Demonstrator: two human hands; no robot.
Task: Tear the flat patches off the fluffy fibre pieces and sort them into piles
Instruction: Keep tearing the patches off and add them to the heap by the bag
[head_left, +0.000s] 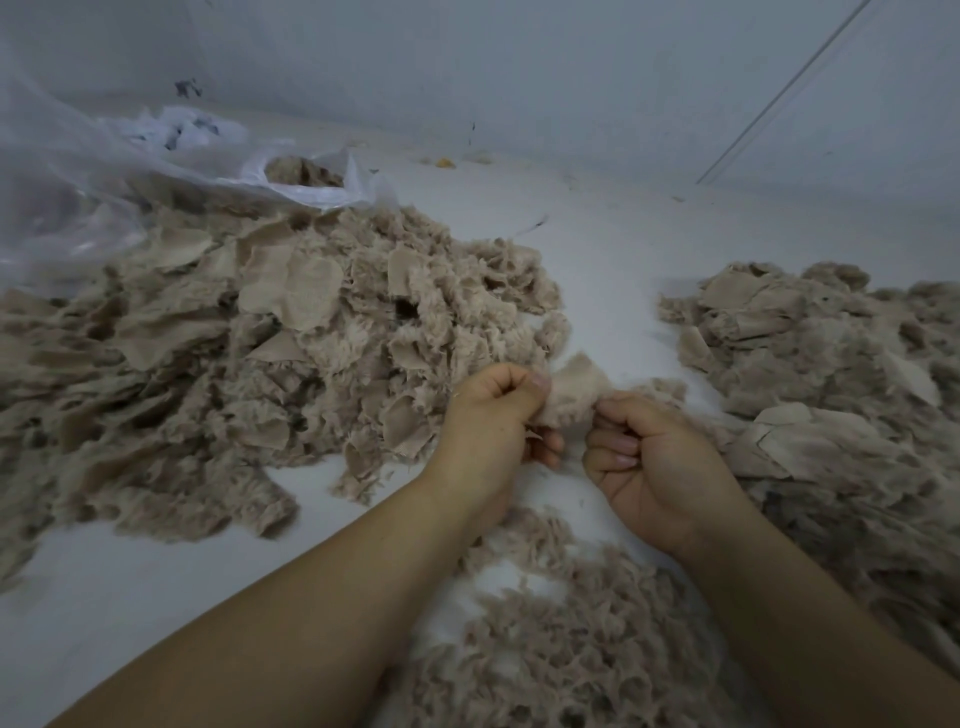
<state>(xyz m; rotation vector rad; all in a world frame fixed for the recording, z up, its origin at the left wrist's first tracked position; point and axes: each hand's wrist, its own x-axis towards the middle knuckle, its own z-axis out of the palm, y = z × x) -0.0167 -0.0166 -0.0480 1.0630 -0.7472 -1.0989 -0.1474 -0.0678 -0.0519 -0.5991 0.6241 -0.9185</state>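
Observation:
A small beige fluffy fibre piece is held up between both hands above the white surface. My left hand pinches its left edge with curled fingers and thumb. My right hand grips its right edge in a fist. A big heap of beige fibre pieces with flat patches lies to the left. Another heap lies to the right. A spread of loose fluffy fibre lies under my forearms.
A clear plastic bag holding more fibre sits at the back left, beside crumpled plastic sheeting. A white wall closes the far side. A strip of bare white surface runs between the two heaps.

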